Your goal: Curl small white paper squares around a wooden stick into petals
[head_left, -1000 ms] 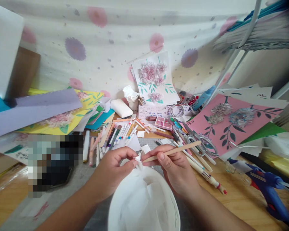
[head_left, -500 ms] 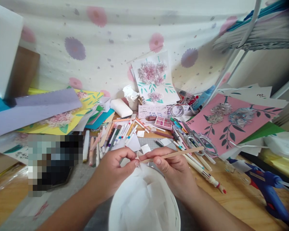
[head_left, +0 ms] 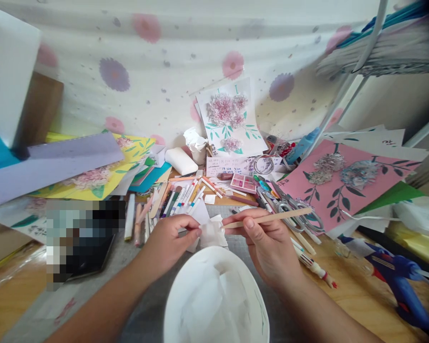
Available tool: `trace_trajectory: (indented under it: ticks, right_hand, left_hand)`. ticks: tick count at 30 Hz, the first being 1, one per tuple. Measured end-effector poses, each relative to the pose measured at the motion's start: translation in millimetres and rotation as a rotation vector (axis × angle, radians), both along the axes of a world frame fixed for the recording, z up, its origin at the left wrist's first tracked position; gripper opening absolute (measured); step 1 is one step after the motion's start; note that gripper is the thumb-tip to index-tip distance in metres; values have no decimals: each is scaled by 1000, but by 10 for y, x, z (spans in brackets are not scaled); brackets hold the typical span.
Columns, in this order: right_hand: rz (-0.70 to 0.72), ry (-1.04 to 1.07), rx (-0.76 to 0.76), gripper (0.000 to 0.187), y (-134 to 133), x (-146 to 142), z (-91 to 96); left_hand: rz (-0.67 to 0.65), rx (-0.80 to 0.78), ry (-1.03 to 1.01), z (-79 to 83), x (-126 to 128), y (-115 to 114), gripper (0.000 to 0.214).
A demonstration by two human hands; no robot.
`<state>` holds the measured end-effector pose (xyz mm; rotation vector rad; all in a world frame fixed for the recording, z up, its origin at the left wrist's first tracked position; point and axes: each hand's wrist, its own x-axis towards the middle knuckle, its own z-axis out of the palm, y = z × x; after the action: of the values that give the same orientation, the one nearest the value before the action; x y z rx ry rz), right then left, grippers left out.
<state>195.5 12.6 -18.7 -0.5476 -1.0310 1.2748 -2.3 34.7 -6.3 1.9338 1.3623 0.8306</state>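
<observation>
My left hand (head_left: 171, 240) pinches a small piece of thin white tissue paper (head_left: 213, 233), held just above the far rim of a white bowl (head_left: 216, 297). My right hand (head_left: 266, 245) is closed round a thin wooden stick (head_left: 271, 217); the stick's left tip touches the tissue. The bowl sits close to me on a grey mat and holds more loose white tissue.
Behind my hands lie several markers (head_left: 180, 197), scissors (head_left: 296, 209) and a small pink paint palette (head_left: 242, 182). A flower card (head_left: 230, 119) leans on the curtain. Pink flower artwork (head_left: 343, 178) lies right, a blue glue gun (head_left: 400, 281) near right, coloured paper sheets (head_left: 67, 159) left.
Both hands have lifted the tissue piece out of the bowl and moved slightly away from me; the tissue now hangs free between the fingers and the stick tip.
</observation>
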Motion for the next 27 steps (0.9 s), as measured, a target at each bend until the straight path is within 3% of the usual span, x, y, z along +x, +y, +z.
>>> trace_trajectory:
  ticks: [6,11,15,18,23,27]
  right_hand:
    - [35,-58,25,10,-59,27,22]
    - [20,-180,158,14,-164,23,51]
    - [-66,-294,236,16,-248,13,114]
    - [-56,-293,216,17,-279,11,126]
    - [103,-162,110,16,-277,15,87]
    - [123,-99,79,14,-268,12,66]
  left_hand:
    - [59,97,3,30,-35,-67,24]
    - [-88,167,-241,88,26,-295,4]
    - [-94,149,-236,124,98,-374,5]
    - [-122,124,-227,157,109,-362,7]
    - [-161,134,-226,178,90,-346,11]
    - [-111,81,-228,115,65,-365,12]
